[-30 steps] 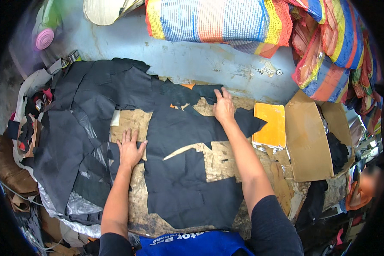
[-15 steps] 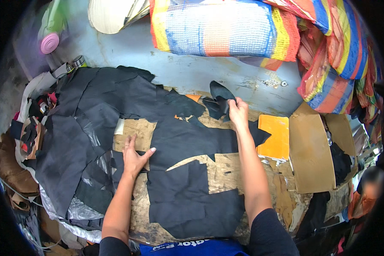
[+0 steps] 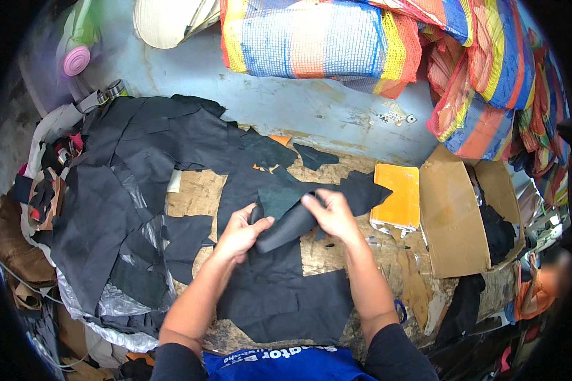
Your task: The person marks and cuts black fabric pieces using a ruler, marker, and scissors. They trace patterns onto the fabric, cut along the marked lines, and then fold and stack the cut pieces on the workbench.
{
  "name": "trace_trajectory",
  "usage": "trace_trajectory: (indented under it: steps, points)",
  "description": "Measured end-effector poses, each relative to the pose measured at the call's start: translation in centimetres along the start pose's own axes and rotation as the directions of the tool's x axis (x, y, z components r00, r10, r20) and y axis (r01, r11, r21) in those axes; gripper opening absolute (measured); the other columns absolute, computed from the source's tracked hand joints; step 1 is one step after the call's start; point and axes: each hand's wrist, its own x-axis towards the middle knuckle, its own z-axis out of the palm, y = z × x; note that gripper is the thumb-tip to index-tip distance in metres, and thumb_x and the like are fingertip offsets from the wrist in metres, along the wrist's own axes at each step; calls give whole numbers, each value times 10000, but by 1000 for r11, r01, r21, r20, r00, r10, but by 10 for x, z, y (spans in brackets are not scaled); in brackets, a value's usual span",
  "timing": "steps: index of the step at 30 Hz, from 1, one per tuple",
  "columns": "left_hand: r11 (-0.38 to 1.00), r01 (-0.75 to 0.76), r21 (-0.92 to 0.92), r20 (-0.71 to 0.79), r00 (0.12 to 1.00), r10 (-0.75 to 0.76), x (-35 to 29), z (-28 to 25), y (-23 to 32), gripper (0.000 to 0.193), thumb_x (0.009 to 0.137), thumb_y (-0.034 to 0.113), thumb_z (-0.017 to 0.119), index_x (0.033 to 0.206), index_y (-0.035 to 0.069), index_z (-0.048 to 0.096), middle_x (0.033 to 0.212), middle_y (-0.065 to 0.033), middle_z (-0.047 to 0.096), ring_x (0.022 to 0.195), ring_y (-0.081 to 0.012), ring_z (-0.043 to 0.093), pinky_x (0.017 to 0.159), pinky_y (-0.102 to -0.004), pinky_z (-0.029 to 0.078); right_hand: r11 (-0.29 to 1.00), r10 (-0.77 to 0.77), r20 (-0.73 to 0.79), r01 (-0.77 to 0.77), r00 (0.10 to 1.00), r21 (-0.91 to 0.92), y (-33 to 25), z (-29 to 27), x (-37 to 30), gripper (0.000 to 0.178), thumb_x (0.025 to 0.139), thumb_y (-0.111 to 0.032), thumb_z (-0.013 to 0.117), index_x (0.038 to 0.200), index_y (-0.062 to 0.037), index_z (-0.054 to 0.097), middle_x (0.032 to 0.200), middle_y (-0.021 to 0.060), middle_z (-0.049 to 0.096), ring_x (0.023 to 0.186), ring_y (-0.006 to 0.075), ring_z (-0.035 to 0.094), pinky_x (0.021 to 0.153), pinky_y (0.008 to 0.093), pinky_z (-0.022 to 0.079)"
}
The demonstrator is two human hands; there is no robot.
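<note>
Both my hands have hold of one black leather piece (image 3: 286, 232), bent and curled up above the middle of the table. My left hand (image 3: 238, 235) grips its left end, thumb on top. On the other side, my right hand (image 3: 332, 214) pinches the upper right edge between thumb and fingers. A dark greenish face of leather (image 3: 276, 202) shows just behind the curl. Beneath lie flat black leather sheets (image 3: 286, 311), overlapping, with jagged cut edges. A small dark leather scrap (image 3: 316, 157) rests farther back on the wooden tabletop (image 3: 194, 197).
A large heap of black leather (image 3: 89, 222) covers the left side, partly over clear plastic. An orange-yellow book-like block (image 3: 395, 195) and an open cardboard box (image 3: 454, 222) stand at right. A pen (image 3: 330, 244) lies near my right forearm. Striped mesh sacks (image 3: 311, 41) sit at the back.
My right hand has come back from the far side toward me with a leather piece. My left hand has left the leather at left and now grips that piece too.
</note>
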Motion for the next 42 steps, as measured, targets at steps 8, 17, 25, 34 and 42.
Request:
trace_trajectory:
  steps: [8,17,25,34,42]
  points:
    - [887,-41,459,-327,921,212,77,-110,70,628,851,305,649,1291,-81,423,1166,-198,576,1057,-259,559,941,-371,420,969,172,35,-162,985,-184,72,9,57,286,765,-215,733,885,32,651,642,91,655,586,145,621,582,281,488]
    - [990,60,128,-688,724,46,111,-178,62,864,734,503,715,1348,10,360,1124,-166,560,1032,-268,530,861,-503,388,798,-308,-161,163,938,-580,112,16,150,238,734,-78,623,964,-59,684,929,139,676,842,325,643,775,377,511]
    - [897,-36,441,-168,978,121,72,-90,-39,480,828,227,686,1208,-24,532,1093,-157,614,990,-199,600,832,-291,465,568,-232,39,168,972,-805,106,27,177,274,787,-149,618,1055,-114,666,1020,92,662,1090,276,528,901,416,423]
    - [947,-39,319,-17,999,47,66,-36,-36,711,835,378,662,1311,-82,402,1302,-258,470,1190,-330,486,991,-370,388,958,-183,-16,182,983,221,4,16,132,156,912,-126,538,975,0,605,801,68,632,770,98,605,687,249,480]
    - [746,-88,-661,195,939,283,48,13,6,1046,606,641,709,1378,54,318,1405,-156,375,1298,-334,366,1033,-515,348,553,-264,163,11,951,833,-50,-2,38,181,922,-86,481,1052,19,553,957,64,621,876,118,598,795,260,490]
